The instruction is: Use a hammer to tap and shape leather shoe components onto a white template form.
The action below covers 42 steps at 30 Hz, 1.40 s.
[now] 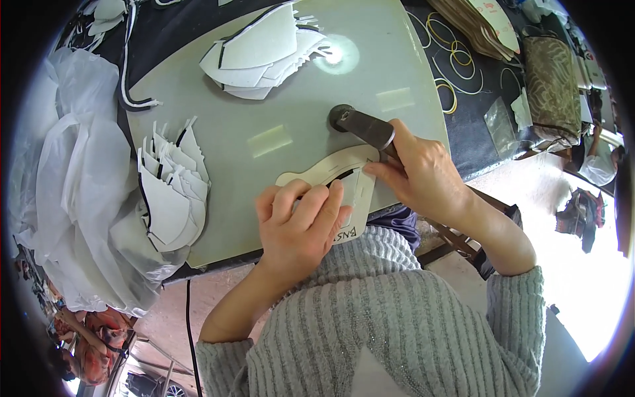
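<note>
My right hand (423,169) is wrapped round a hammer (364,127) with a dark metal head and a round face; its handle is mostly hidden in the fist. The head hangs over the grey board, and the thumb reaches the edge of a cream template (362,156) with handwriting on it. My left hand (297,225) lies with fingers stretched out over a white cut piece (352,188) with a black edging strip. That piece rests on the template at the near edge of the board, partly hidden under the fingers.
The grey board (218,152) carries a stack of white black-edged pieces (261,53) at the back and another pile (173,192) at left. Clear plastic sheeting (83,172) hangs along the left. Yellow and white cords (453,49) and a patterned roll (552,89) lie at right.
</note>
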Motion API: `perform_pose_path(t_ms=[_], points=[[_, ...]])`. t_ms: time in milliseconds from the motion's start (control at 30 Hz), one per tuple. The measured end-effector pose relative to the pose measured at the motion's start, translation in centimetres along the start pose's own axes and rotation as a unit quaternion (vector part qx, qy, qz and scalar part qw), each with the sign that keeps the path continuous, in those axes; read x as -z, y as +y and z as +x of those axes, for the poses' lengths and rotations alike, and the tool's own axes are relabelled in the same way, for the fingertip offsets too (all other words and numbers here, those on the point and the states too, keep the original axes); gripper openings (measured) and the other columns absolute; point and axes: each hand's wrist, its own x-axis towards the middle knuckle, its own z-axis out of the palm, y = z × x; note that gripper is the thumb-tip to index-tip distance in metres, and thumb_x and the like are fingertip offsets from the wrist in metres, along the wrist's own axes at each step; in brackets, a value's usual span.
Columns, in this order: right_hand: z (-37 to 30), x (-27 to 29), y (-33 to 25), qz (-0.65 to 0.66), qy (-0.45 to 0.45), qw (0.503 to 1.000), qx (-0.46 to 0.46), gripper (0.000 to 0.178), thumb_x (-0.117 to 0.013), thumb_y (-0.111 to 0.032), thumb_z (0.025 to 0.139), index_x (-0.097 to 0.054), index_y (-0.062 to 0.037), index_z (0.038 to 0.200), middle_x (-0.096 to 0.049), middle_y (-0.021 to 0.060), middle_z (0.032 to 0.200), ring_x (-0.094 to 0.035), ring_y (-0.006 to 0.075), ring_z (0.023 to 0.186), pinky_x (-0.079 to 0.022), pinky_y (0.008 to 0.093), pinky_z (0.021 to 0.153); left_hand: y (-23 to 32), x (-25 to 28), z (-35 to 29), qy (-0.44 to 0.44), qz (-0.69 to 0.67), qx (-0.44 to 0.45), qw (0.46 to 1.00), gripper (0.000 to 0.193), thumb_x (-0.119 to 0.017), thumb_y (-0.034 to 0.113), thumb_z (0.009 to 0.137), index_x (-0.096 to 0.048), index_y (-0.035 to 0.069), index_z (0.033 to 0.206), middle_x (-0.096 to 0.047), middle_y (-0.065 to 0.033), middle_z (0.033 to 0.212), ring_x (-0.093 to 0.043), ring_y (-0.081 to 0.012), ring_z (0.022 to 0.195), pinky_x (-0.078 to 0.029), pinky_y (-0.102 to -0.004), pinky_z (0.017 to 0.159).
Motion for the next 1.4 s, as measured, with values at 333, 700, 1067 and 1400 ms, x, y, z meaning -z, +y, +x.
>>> perform_pose_path(t_ms=[333,700,1067,1400], points=[[-0.1,0.1,-0.1,0.009,-0.007,1.000,-0.009,0.037,-0.072,-0.021,0.088,-0.043,-0.0005,0.096,-0.058,0.0166,0.064,-0.062,0.0383,0.061,-0.048,0.0440,0.054,0.1,0.3,0.7,-0.038,-0.020,-0.023,0.999,0.044,-0.077,0.035,0.081,-0.070,0.008,0.114,-0.056,0.0007,0.093,-0.053,-0.0207,0.085,-0.038,-0.0373,0.078],[0.1,-0.2,0.3,0.002,0.008,1.000,0.002,0.040,-0.076,-0.021,0.086,-0.047,0.0038,0.099,-0.058,0.0147,0.062,-0.061,0.0357,0.057,-0.046,0.0411,0.053,1.3,0.2,3.0,-0.087,0.009,0.064,0.994,0.038,-0.072,0.036,0.085,-0.048,0.011,0.071,-0.046,-0.0037,0.069,-0.045,-0.0232,0.066,-0.033,-0.0379,0.063],[0.1,0.0,0.0,-0.012,-0.020,1.000,-0.011,0.043,-0.072,-0.030,0.087,-0.042,-0.0004,0.096,-0.059,0.0170,0.067,-0.062,0.0387,0.063,-0.049,0.0439,0.056,1.5,-0.8,1.3,-0.064,0.046,-0.002,0.997,0.020,-0.066,0.010,0.081,-0.047,0.008,0.075,-0.046,-0.0067,0.068,-0.046,-0.0247,0.061,-0.035,-0.0367,0.057],[0.3,0.3,-0.2,-0.017,-0.036,0.999,-0.024,0.046,-0.076,-0.031,0.085,-0.042,-0.0015,0.097,-0.058,0.0149,0.064,-0.063,0.0356,0.063,-0.049,0.0427,0.056,0.7,-1.1,0.5,0.003,-0.014,-0.086,0.996,0.021,-0.066,0.001,0.080,-0.047,0.008,0.076,-0.039,-0.0039,0.065,-0.040,-0.0200,0.056,-0.032,-0.0355,0.052]])
